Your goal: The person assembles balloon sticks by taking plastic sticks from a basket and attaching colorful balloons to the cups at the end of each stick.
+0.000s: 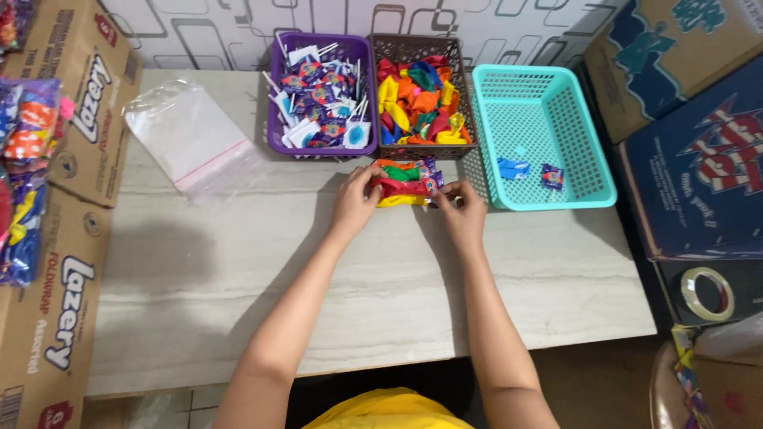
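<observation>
Both hands are pinching a small bag of balloons (407,184) lying crosswise on the worktop (358,270) before the brown basket (417,95), left hand (355,200) and right hand (459,208) fingers closed on opposite ends.

Three baskets (425,95) stand side by side at the back of the bench (238,270), plastic bags (191,135) lying to their left. A bundle, probably balloons (405,184), lies just before the middle basket.

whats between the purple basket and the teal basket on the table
In the head view, a brown basket full of balloons sits between the purple basket and the teal basket, its sides close against both.
</observation>
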